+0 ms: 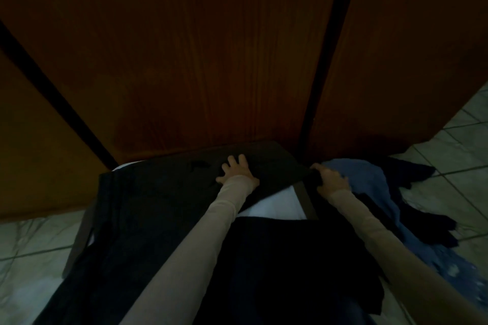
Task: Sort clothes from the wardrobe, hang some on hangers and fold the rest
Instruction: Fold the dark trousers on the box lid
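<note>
Slippage is the main risk here, as I judge it: the dark garment (163, 187) is spread over a low white surface (274, 206), and if the right hand (331, 178) pulls its corner across before the left hand (236, 170) has the cloth pinned, the whole layer may skid and bunch instead of folding clean. Dim light adds to that; dark cloth on dark cloth makes edges hard to find, so a fold could catch a second piece lying beneath. The corner could also drag the blue garment (369, 185) along, since the right hand sits just against it.

The left hand lies flat, fingers spread wide, pressing the far part of the dark garment. The right hand is curled, pinching the garment's right corner at the edge of the surface.

The dark garment lies in front of the closed wardrobe doors (211, 60), its far edge near their base, and it looks thin, limp and nearly black, with a straight far hem. A second black piece (277, 258) lies nearer, between the sleeved arms. The blue garment and another dark cloth (412, 171) sit heaped on the tiled floor (462, 145) to the right.
</note>
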### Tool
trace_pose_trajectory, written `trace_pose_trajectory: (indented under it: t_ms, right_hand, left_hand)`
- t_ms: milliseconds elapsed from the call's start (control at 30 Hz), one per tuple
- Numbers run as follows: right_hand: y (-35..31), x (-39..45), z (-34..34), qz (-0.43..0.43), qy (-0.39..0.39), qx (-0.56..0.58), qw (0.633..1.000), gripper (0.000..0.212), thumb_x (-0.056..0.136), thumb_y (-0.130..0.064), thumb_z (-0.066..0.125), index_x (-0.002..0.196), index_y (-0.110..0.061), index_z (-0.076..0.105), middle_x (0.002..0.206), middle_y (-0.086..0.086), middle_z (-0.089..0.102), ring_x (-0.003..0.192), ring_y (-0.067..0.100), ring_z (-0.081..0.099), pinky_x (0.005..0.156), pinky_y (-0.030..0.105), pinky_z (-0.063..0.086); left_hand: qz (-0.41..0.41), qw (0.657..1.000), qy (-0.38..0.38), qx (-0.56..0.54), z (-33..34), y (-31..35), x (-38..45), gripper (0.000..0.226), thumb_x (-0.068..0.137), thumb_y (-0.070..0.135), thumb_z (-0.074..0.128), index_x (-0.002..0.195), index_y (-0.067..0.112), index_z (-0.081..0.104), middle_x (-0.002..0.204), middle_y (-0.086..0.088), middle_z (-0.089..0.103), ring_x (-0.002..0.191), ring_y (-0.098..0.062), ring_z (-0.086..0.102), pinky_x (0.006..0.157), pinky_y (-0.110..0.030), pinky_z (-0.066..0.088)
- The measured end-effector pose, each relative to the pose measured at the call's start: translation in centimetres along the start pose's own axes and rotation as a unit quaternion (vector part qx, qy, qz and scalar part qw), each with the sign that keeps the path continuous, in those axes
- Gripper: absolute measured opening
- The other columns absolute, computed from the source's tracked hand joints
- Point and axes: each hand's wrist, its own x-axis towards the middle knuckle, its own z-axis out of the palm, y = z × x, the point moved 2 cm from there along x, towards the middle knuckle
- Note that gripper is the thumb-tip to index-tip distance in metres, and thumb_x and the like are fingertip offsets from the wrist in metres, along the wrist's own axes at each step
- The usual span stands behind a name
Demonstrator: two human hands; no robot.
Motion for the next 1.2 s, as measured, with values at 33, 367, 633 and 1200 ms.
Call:
trace_pose_trajectory:
  t_ms: [33, 367, 633, 1200]
  right_hand:
    - [-0.4, -0.2, 0.5, -0.019, -0.01, 0.008, 1.0, 0.038, 0.09, 0.0, 0.048, 0.126, -0.012, 0.047, 0.125, 0.011, 0.054, 0.116, 0.027, 0.05, 0.097, 0.037, 0.038]
    - [-2.4, -2.3, 0.8, -0.021, 0.083, 0.066, 0.994, 0.05, 0.09, 0.007, 0.041, 0.136, -0.012, 0.041, 0.137, 0.013, 0.045, 0.122, 0.028, 0.045, 0.1, 0.037, 0.039]
    - [-7.9, -8.2, 2.8, -0.149, -0.029, -0.102, 0.983, 0.056, 0.097, -0.046, 0.038, 0.148, -0.033, 0.019, 0.158, -0.009, -0.001, 0.145, 0.012, -0.002, 0.111, 0.057, -0.01]
    - [-15.3, -13.4, 6.7, -0.207, -0.141, -0.081, 0.965, 0.083, 0.072, -0.053, 0.071, 0.14, -0.03, 0.029, 0.158, -0.004, 0.005, 0.145, 0.018, 0.006, 0.116, 0.049, 0.002]
  left_hand:
    - [0.011, 1.0, 0.002, -0.002, 0.1, -0.2, -0.1, 0.078, 0.086, 0.027, 0.063, 0.147, 0.021, 0.014, 0.154, -0.01, 0.003, 0.141, -0.035, 0.009, 0.11, -0.059, 0.023]
    - [0.202, 0.976, 0.056, 0.056, 0.9, -5.7, -2.2, 0.051, 0.099, 0.031, 0.038, 0.147, 0.027, 0.019, 0.152, -0.005, 0.013, 0.139, -0.028, 0.014, 0.112, -0.048, 0.017]
    - [0.21, 0.964, 0.055, 0.152, 3.2, -11.6, -6.3, 0.054, 0.1, 0.046, 0.013, 0.149, 0.031, -0.006, 0.157, 0.005, -0.013, 0.145, -0.015, -0.012, 0.114, -0.047, -0.009]
    - [0.241, 0.941, -0.122, 0.204, 1.3, -19.9, -13.5, 0.114, 0.073, 0.049, 0.073, 0.148, 0.034, -0.011, 0.153, 0.0, -0.028, 0.141, -0.02, -0.025, 0.112, -0.05, -0.014]
